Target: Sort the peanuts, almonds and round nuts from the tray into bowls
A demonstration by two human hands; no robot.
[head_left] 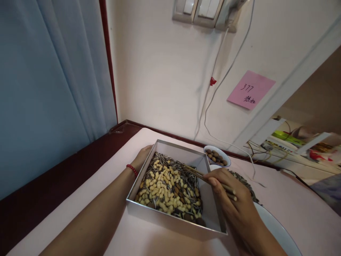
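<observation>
Box (160, 219) sits at lower centre of the frame, top open, its rim slanting down to the right; peanuts (163, 181) and striped seeds (190, 181) lie inside, below the rim. Right hand (236, 193), right of centre, has its grip closed on chopsticks (198, 173), which slope over the right wall; tips down by the seeds, contact unclear. Left hand (142, 157) lies along the outside of the left wall near the far corner; fingers mostly hidden, cannot tell whether that grip is closed. Room is tightest on the right: bowl of round brown nuts (217, 156) just beyond the far right corner, loose heap (245, 183) behind the right hand, large bowl (278, 231) at lower right. Pale tabletop (293, 202) spreads toward the right edge; dark wood (53, 167) borders the left. Wall (154, 71) rises behind, blue curtain (53, 71) at upper left.
</observation>
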